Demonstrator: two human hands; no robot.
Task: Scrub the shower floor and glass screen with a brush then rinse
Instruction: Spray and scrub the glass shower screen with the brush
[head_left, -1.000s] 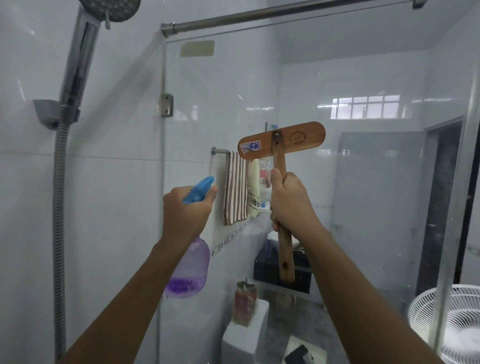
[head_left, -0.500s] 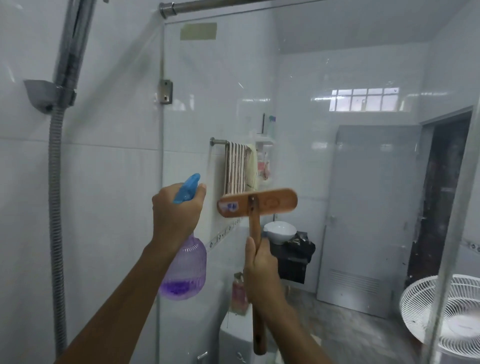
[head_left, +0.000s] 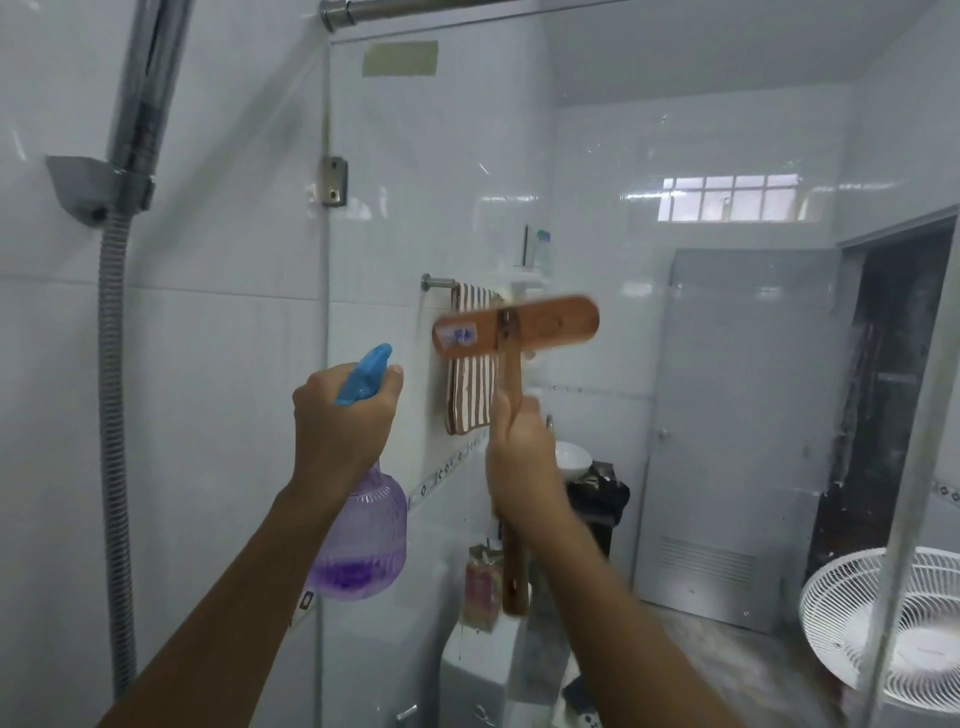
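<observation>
My right hand (head_left: 524, 457) grips the long handle of a wooden brush (head_left: 514, 327). Its flat head is held crosswise against the glass screen (head_left: 727, 156), blurred by motion. My left hand (head_left: 340, 415) is closed around the neck of a purple spray bottle (head_left: 361, 540) with a blue trigger head, raised just left of the brush near the screen's hinged edge. A little purple liquid sits in the bottle's base. The shower floor is out of view.
A shower hose (head_left: 111, 415) and its wall bracket (head_left: 93, 187) hang on the tiled wall at left. Behind the glass are a striped towel (head_left: 470, 395) on a rail, a toilet tank (head_left: 483, 670), a grey door (head_left: 737, 415) and a white fan (head_left: 883, 629).
The brush dropped from high on the glass to a lower spot, then came back up and a little right. My left hand and the bottle stayed nearly still.
</observation>
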